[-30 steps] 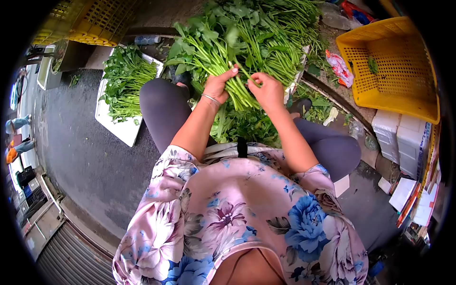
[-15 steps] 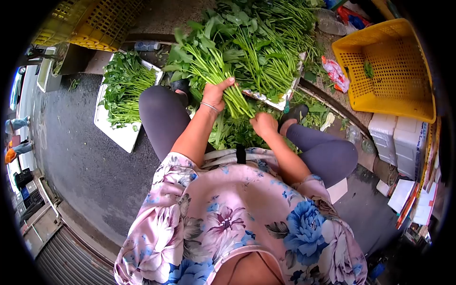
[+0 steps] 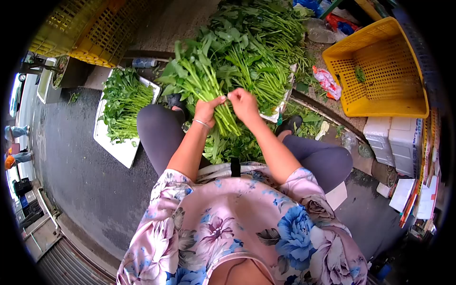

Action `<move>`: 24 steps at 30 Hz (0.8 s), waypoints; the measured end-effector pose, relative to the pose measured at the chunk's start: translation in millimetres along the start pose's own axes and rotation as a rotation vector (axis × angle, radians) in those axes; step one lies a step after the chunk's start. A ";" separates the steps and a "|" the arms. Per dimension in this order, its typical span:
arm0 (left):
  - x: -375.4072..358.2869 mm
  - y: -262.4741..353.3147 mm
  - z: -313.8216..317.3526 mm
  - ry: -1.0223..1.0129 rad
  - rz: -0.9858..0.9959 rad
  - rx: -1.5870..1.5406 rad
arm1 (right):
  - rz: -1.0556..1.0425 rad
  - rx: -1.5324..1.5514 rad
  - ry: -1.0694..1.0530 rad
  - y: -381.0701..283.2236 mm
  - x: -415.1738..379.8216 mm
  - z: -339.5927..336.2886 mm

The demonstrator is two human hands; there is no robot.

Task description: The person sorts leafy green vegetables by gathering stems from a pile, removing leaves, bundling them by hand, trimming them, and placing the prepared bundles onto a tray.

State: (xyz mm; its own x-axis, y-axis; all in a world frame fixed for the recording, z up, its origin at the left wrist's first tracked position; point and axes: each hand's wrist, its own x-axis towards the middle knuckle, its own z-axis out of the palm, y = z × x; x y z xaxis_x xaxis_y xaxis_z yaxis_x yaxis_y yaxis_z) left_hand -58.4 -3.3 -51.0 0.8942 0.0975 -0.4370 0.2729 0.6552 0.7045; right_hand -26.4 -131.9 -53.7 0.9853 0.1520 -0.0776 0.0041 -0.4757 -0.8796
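Observation:
My left hand [image 3: 209,112] is wrapped round a bunch of leafy green stems [image 3: 201,80] that look like water spinach. Its leaves point up and away, and the cut ends hang below my fist. My right hand [image 3: 243,105] is closed in a pinch just right of my left thumb; whatever it pinches is too small to make out. Beyond both hands lies a large pile of the same greens [image 3: 256,42], stacked on a white board. More loose greens [image 3: 237,148] lie between my legs, partly hidden by my forearms.
On the left, a white foam board [image 3: 114,148] carries another stack of greens [image 3: 124,102]. A yellow plastic crate [image 3: 380,71] stands at the right above white foam boxes [image 3: 404,142]. More yellow crates [image 3: 102,33] are at the upper left. A plastic bottle [image 3: 144,62] lies near the kerb.
My right hand has moved up from the stem ends to beside my left thumb. My left hand, still round the bunch, has shifted slightly left and lower.

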 end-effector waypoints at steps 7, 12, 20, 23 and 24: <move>2.3 7.0 -4.5 0.018 -0.008 -0.051 | 0.181 -0.541 -0.456 30.2 -43.4 -24.7; 2.1 9.6 -2.3 0.062 -0.093 -0.152 | 0.174 -0.555 0.085 44.4 -13.1 -31.3; 10.6 -10.9 -10.2 0.110 -0.124 -0.161 | 0.346 0.729 -0.018 1.8 4.6 -62.6; 10.1 -12.1 -3.3 0.103 -0.150 -0.099 | 0.315 1.122 -0.127 12.2 -3.1 -78.4; 9.9 -13.4 -3.0 0.084 -0.154 -0.091 | 0.367 0.956 -0.186 17.0 -4.8 -79.3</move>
State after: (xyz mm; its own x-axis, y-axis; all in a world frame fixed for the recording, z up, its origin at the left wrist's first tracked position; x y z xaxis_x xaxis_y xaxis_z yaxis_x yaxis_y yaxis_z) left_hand -54.3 -8.9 -66.4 0.8108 0.0507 -0.5831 0.3673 0.7316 0.5744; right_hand -17.6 -209.5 -31.1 0.8567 0.3061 -0.4152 -0.5072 0.3533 -0.7860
